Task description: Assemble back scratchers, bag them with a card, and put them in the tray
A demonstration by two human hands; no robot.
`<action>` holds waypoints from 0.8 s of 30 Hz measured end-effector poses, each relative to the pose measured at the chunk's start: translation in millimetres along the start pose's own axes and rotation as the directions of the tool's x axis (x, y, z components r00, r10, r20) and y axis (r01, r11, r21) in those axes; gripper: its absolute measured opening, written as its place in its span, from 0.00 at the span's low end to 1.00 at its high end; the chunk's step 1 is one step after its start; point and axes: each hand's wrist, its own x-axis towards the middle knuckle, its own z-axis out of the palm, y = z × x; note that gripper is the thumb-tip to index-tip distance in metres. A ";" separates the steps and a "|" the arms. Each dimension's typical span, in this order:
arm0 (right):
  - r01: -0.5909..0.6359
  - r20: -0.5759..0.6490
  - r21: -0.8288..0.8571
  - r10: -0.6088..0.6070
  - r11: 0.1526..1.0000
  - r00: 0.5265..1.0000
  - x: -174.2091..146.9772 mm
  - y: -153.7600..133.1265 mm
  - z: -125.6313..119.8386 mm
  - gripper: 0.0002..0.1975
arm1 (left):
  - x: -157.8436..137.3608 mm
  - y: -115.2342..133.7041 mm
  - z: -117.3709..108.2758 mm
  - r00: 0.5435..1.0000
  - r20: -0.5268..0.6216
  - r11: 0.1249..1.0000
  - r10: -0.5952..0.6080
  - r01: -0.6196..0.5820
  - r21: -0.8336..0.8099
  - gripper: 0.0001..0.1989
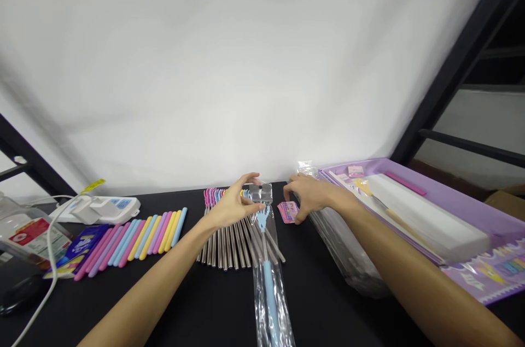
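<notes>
A light-blue back scratcher (pixel 268 281) with a hand-shaped head lies inside a long clear plastic bag (pixel 283 303) in front of me. My left hand (pixel 235 205) is at the bag's top end, thumb on the plastic beside the scratcher's head, index finger stretched apart above. My right hand (pixel 307 196) reaches over a small stack of pink printed cards (pixel 289 212), its thumb at their lower right corner and its fingers curved apart from it. Left of the bag lies a row of metal scratcher rods (pixel 225 246) with coloured heads, partly covered by my left hand.
Pink, purple, blue and yellow handles (pixel 151 235) lie lined up at left, near a blue packet (pixel 84 248), a power strip (pixel 98 209) and a plastic jar (pixel 33 232). Clear bags (pixel 344 248) are piled under my right arm. A purple box (pixel 451 199) stands at right.
</notes>
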 end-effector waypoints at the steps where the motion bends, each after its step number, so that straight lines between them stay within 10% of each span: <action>1: 0.001 0.002 -0.001 -0.001 1.000 1.000 -0.1 0.3 0.0 0.32 | -0.1 0.2 0.2 1.000 0.000 1.000 0.001 -0.001 -0.003 0.34; 14: 0.054 -0.041 0.133 -0.049 0.990 0.998 -9.0 2.0 -12.2 0.29 | -1.7 -9.3 -0.2 1.000 0.017 1.000 0.009 -0.009 0.013 0.34; 24: 0.220 -0.171 0.647 -0.142 0.730 0.975 -24.9 -7.4 -32.5 0.13 | -7.6 -5.6 7.2 0.999 0.043 1.000 -0.017 0.016 0.011 0.35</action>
